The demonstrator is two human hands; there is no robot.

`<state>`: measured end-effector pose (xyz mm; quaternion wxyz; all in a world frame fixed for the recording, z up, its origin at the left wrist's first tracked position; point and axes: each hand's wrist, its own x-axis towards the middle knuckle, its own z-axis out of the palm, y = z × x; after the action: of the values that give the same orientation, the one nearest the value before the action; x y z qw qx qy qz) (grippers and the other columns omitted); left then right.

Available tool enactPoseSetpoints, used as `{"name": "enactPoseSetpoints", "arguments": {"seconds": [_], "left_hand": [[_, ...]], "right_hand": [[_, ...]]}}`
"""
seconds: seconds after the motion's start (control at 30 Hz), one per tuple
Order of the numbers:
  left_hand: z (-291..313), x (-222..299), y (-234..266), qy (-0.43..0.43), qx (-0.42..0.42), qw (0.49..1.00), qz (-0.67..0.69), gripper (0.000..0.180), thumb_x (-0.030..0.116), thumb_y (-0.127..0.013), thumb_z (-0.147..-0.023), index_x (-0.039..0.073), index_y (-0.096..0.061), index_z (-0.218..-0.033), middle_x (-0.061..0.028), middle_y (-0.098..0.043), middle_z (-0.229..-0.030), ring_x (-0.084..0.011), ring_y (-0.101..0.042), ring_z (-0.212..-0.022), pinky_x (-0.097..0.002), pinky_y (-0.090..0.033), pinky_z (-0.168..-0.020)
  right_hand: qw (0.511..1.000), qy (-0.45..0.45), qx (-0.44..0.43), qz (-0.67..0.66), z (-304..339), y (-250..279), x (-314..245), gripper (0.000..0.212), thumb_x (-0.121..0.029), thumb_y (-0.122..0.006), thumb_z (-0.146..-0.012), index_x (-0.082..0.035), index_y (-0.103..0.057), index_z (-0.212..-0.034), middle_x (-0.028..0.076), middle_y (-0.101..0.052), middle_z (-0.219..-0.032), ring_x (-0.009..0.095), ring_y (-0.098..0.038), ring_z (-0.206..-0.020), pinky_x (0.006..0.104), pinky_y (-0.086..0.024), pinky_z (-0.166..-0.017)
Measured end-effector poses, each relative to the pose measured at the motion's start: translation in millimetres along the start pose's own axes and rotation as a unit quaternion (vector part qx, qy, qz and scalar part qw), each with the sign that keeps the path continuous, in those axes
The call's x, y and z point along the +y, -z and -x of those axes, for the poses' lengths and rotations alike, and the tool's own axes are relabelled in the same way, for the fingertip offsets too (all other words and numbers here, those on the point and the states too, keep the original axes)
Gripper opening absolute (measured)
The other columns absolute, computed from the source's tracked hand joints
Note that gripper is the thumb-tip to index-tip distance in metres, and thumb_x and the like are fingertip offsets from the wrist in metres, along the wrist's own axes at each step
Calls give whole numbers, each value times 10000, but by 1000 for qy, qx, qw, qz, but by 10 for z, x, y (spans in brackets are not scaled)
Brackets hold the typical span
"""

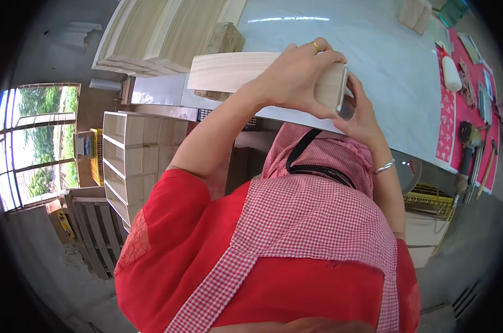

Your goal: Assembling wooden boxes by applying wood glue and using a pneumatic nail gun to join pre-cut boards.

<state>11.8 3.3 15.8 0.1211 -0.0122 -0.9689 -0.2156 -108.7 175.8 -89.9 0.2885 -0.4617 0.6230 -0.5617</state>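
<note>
A long pale wooden board (229,72) lies over the white tabletop, its left part on a wooden block. My left hand (298,77) wraps over it near its right end, fingers on the far edge and thumb on the near one. A thin strip (342,91) with a shiny edge runs along that end; I cannot tell its kind. My right hand (359,114) closes around the same end, index finger at the far corner and thumb at the near corner. Its other fingers are partly hidden.
Stacked wooden boards (168,33) stand at the far left, beside a wood block (225,40). On the right, a pink cloth (446,127) carries a white bottle (451,72), a brush (466,136) and several tools. Pale shelving (146,139) stands to the left below the table.
</note>
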Motion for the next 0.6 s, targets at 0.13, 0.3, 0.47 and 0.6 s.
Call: {"name": "enactPoseSetpoints", "arguments": {"seconds": [0.13, 0.3, 0.47, 0.6], "left_hand": [[-23, -19, -63, 5, -4, 1000, -5, 882, 438, -877, -529, 73, -564, -1268, -140, -578, -1143, -326, -596, -966, -413, -443, -858], [-41, -23, -106, 0, -6, 1000, -9, 882, 438, -876, -524, 72, -565, -1264, -135, -579, -1153, -328, -597, -973, -414, -442, -863], [-52, -55, -108, 9, -17, 1000, -10, 882, 434, -874, -522, 72, -564, -1264, -130, -579, -1160, -328, -596, -987, -414, -439, -872], [-60, -56, -107, 9, -21, 1000, -11, 879, 428, -871, -522, 71, -564, -1264, -129, -575, -1167, -328, -594, -999, -415, -435, -880]], "right_hand": [[1000, 11, -3, 11, -17, -6, 15, 909, -28, -740, -692, -50, -299, -1487, 182, -467, -1429, 327, -470, -1347, 431, -416, -1122], [1000, 19, -8, -2, -15, -5, 39, 924, -20, -741, -684, -46, -295, -1492, 187, -466, -1432, 325, -466, -1348, 433, -414, -1123], [1000, 21, -7, 3, -14, -5, 24, 914, -19, -740, -684, -49, -301, -1485, 187, -464, -1430, 337, -477, -1331, 438, -424, -1113], [999, 31, 0, 9, -16, -19, 25, 890, -34, -738, -689, -57, -315, -1472, 191, -482, -1405, 353, -516, -1288, 432, -439, -1098]]}}
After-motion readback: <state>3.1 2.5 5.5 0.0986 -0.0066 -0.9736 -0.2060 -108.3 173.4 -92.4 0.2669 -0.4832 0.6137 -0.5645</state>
